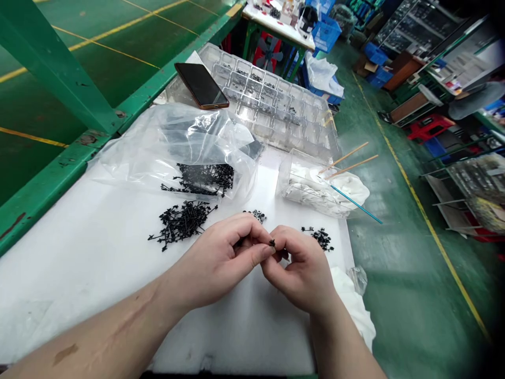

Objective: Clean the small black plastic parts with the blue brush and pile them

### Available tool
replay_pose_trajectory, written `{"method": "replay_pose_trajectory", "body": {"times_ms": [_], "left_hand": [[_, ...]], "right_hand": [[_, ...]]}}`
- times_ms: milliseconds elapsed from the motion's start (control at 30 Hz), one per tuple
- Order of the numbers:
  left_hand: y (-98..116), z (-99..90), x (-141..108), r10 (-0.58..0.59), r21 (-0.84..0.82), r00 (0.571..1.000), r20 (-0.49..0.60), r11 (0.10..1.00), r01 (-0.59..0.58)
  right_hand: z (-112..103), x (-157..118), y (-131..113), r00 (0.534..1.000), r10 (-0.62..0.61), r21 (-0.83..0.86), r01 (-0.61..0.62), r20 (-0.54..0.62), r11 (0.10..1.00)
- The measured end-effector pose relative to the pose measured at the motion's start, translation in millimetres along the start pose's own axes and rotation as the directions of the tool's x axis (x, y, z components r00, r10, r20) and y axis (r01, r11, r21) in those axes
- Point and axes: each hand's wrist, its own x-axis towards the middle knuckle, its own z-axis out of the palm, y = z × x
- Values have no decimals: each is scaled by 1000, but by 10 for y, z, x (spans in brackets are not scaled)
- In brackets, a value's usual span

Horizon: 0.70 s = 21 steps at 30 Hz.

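Seemingly, the left hand [211, 263] and right hand [300, 273] pinch a tiny black plastic piece [272, 242] between closed fingers [264, 251]. It looks light, stiff and brittle, best taken by its stem. Black sprues [182, 223] lie on the worktop [79, 273] beside the left hand.

This is a factory workshop: a green painted floor [410, 295] marked with yellow lane lines [426, 223], a green steel workbench [43, 197] holding black moulded plastic parts [183, 223] and a clear compartment tray [272, 100], plus blue plastic crates [325, 31] and metal shelving [469, 181] nearby.
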Motion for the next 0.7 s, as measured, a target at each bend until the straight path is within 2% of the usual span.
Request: {"method": "replay_pose_trajectory", "body": {"times_ms": [233, 467, 533, 567, 600, 633, 667, 700], "left_hand": [[-3, 10, 12, 32, 8, 999, -10, 999, -32], [3, 11, -8, 48, -6, 999, -24, 999, -48], [-15, 4, -20, 53, 10, 998, -41, 999, -53], [-30, 1, -27, 51, 22, 997, -51, 998, -50], [-47, -3, -33, 48, 35, 997, -59, 998, -46], [-66, -7, -38, 42, 44, 997, -62, 998, -40], [-85, -9, -43, 37, 49, 997, -63, 998, -34], [-102, -11, -47, 32, 55, 998, -62, 998, -29]], "right_hand": [[15, -2, -4, 1000, 6, -6, -6, 5, 1000], [-34, -38, 37, 999, 32, 66, -34, 28, 997], [-109, -57, 61, 995, 51, 144, -39, -83, 989], [-164, -67, 80, 977, 54, 189, -15, -204, 982], [-234, -77, 106, 928, 52, 216, 31, -369, 976], [-319, -88, 140, 831, 41, 204, 87, -554, 975], [-418, -102, 185, 687, 18, 149, 132, -727, 980], [-530, -120, 241, 513, -7, 77, 143, -858, 987]]}}
